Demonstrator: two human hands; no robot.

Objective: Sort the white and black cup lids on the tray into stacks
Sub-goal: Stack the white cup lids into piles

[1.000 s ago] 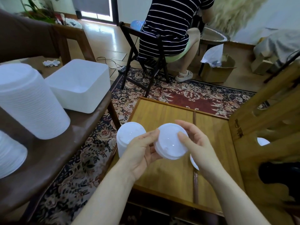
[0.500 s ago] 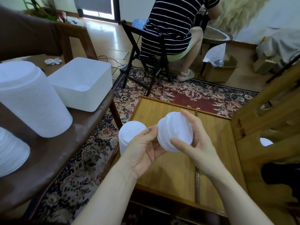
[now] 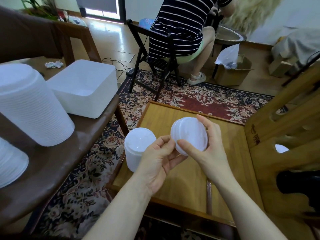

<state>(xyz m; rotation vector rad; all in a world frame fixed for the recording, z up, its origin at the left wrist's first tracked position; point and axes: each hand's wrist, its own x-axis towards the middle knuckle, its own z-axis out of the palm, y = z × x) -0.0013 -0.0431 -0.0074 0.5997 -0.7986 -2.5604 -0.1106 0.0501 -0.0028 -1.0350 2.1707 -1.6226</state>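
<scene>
Using the wooden tray (image 3: 173,184) as my landmark: at its left edge I see a stack of white lids (image 3: 138,149). Over the tray's middle, my left hand (image 3: 159,161) curls loosely, fingertips at the rim of the white lids (image 3: 190,135) that my right hand (image 3: 206,149) grips, thumb in front, fingers behind.

Both hands (image 3: 181,153) grip white lids (image 3: 189,135) above tray (image 3: 225,170)

White lids (image 3: 190,135) in my hands, white stack (image 3: 138,148) on the honey-yellow wooden tray (image 3: 225,161), red-and-navy floral rug (image 3: 199,101), someone's navy dress with white stripes (image 3: 180,23).
</scene>
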